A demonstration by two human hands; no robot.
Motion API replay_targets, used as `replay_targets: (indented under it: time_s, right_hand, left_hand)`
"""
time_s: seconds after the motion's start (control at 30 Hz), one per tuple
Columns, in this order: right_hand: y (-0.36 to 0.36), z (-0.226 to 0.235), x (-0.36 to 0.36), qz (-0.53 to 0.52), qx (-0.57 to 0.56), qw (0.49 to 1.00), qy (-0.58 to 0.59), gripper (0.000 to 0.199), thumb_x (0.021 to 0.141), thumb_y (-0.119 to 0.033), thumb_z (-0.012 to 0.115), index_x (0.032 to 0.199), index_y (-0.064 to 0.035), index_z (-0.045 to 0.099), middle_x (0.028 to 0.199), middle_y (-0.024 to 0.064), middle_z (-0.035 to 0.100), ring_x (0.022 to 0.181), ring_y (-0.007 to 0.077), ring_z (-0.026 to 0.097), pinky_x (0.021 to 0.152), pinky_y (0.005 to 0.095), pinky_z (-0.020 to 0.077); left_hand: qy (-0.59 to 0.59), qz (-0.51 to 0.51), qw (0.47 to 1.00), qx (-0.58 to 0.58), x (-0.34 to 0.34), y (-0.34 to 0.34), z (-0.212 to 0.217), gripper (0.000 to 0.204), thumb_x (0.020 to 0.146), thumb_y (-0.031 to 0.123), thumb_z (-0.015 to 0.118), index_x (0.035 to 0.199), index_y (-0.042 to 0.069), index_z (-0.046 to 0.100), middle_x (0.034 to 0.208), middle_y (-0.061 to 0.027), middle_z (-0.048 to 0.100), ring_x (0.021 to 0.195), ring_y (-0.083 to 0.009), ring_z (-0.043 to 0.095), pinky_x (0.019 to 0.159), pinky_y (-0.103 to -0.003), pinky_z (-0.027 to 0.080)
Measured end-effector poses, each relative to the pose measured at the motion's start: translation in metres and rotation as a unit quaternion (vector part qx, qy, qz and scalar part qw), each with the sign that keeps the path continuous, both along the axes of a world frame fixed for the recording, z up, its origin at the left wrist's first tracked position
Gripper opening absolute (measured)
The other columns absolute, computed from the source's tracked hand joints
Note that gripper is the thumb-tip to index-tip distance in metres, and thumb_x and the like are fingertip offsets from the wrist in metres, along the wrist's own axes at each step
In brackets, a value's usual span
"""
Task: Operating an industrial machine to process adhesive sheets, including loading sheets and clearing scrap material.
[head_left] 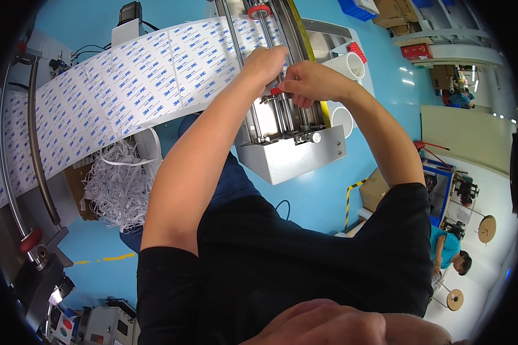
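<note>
Both hands reach over a metal roller machine with long steel rods. My left hand is closed at the rods, beside the edge of a white printed sheet; what its fingers grip is hidden. To its right, my right hand is closed too, with thumb and fingers pinched by a red wheel on the rods. Whether anything sits in that pinch I cannot make out. A second red wheel rides farther up the rods. The sheet runs from the far left into the machine.
Shredded white strips fill a box below the sheet. Two white tubes stand right of the machine. Bent metal bars rise at the left. A person in a blue top works at the far right, near a cardboard box.
</note>
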State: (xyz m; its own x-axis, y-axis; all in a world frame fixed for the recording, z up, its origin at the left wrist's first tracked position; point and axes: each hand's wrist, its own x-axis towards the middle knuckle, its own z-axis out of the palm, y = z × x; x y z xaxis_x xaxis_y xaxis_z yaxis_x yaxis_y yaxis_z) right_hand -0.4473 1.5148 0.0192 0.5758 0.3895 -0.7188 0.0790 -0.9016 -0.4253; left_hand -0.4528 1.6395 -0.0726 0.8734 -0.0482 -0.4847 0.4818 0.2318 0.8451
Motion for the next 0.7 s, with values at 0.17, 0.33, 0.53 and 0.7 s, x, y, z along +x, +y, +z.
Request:
replay_targets:
  time_s: [0.17,0.33,0.53,0.7]
  right_hand:
    - [-0.008,-0.006,0.005,-0.021,0.024,0.999,0.029,0.029,0.092,-0.025,0.053,0.090,0.0033,0.057,0.073,0.0122,0.064,0.066,0.0166,0.066,0.060,0.0268,0.0549]
    - [-0.014,-0.006,0.008,-0.021,0.054,0.997,0.056,0.028,0.092,-0.025,0.051,0.091,0.0033,0.057,0.078,0.0130,0.065,0.069,0.0173,0.066,0.063,0.0270,0.0557]
    - [0.007,0.008,-0.001,0.017,-0.001,1.000,-0.020,0.033,0.091,-0.030,0.053,0.086,0.0023,0.059,0.067,0.0105,0.063,0.058,0.0164,0.064,0.055,0.0269,0.0533]
    - [0.011,0.004,-0.005,0.061,-0.013,0.996,-0.069,0.035,0.089,-0.033,0.056,0.078,0.0001,0.058,0.061,0.0098,0.061,0.053,0.0160,0.061,0.050,0.0279,0.0495]
  left_hand:
    - [-0.002,-0.009,1.000,0.006,0.000,0.000,-0.001,0.052,0.076,0.033,0.055,0.098,-0.014,0.059,0.094,-0.0232,0.062,0.084,-0.0302,0.060,0.072,-0.039,0.045]
    - [0.003,-0.002,1.000,0.017,0.001,-0.001,-0.001,0.053,0.076,0.033,0.056,0.099,-0.014,0.059,0.095,-0.0233,0.062,0.084,-0.0301,0.060,0.072,-0.039,0.045]
    - [0.006,-0.001,1.000,-0.004,-0.003,0.001,0.006,0.035,0.083,0.031,0.054,0.088,-0.004,0.058,0.072,-0.0071,0.052,0.062,-0.0154,0.045,0.059,-0.032,0.037]
    - [0.004,-0.007,1.000,-0.014,-0.003,0.001,0.007,0.035,0.083,0.030,0.053,0.087,-0.004,0.058,0.070,-0.0068,0.051,0.062,-0.0158,0.045,0.057,-0.032,0.037]
